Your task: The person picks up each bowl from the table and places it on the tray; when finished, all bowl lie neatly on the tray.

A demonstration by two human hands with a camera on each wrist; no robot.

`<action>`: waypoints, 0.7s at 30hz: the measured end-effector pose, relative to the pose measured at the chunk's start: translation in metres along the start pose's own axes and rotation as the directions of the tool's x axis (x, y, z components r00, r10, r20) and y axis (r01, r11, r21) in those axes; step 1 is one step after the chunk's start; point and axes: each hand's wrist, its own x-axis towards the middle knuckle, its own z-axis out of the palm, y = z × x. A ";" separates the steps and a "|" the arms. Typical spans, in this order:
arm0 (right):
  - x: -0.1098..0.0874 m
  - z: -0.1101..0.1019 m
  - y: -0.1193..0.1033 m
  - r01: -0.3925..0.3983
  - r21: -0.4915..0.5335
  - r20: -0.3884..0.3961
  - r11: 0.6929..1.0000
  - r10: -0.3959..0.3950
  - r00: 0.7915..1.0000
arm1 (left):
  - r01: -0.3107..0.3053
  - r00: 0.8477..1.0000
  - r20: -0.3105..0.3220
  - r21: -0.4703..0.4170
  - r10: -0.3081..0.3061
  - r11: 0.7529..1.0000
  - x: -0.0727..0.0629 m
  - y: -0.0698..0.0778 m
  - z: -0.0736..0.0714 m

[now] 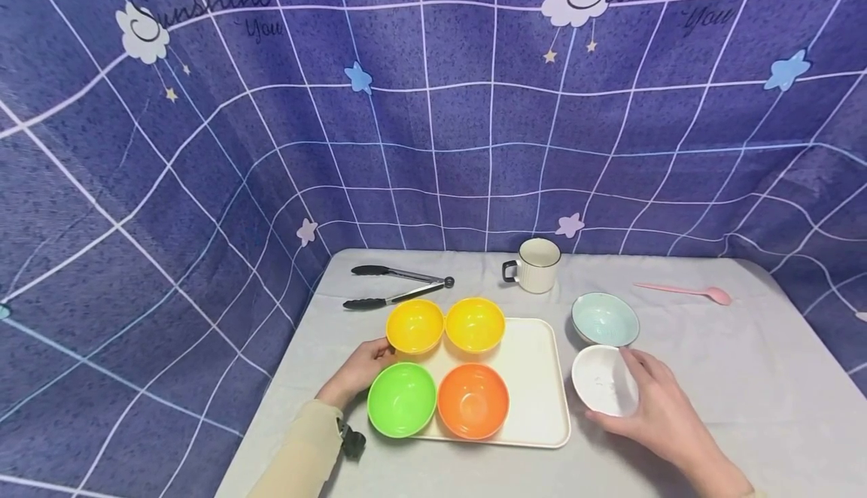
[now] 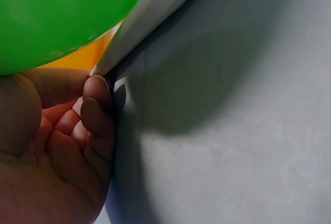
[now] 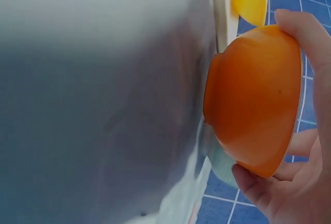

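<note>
My left hand [image 1: 366, 366] pinches the left edge of the cream tray [image 1: 535, 423] between thumb and fingers; the left wrist view shows the tray rim [image 2: 150, 22] at the fingertips. On the tray stand two yellow bowls [image 1: 415, 326] at the back, with a green bowl [image 1: 403, 400] and an orange bowl [image 1: 473, 402] in front. To the right of the tray, my right hand [image 1: 653, 408] grips a bowl [image 1: 599, 381] by its rim. That bowl is white inside, and its outside looks orange [image 3: 258, 94] in the right wrist view.
A pale blue bowl [image 1: 605, 320] sits just behind the held bowl. Along the back are black-and-steel tongs [image 1: 406, 299], a white mug [image 1: 539, 268] with a dark handle, and a pink spoon [image 1: 684, 289]. A blue gridded curtain [image 1: 460, 122] hangs behind the table.
</note>
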 end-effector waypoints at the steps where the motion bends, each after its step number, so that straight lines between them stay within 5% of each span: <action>1: 0.001 0.001 -0.002 0.003 0.002 0.003 1.000 -0.003 1.000 | -0.001 1.000 0.002 -0.002 0.001 1.000 0.000 0.000 0.000; 11: 0.011 0.021 -0.038 0.092 0.018 0.054 0.996 -0.093 0.994 | -0.009 1.000 0.015 -0.017 0.009 1.000 -0.002 0.001 -0.003; 21: 0.010 0.043 -0.064 0.090 0.042 0.113 0.995 -0.095 0.989 | -0.017 1.000 0.020 -0.017 0.017 1.000 0.000 0.000 -0.002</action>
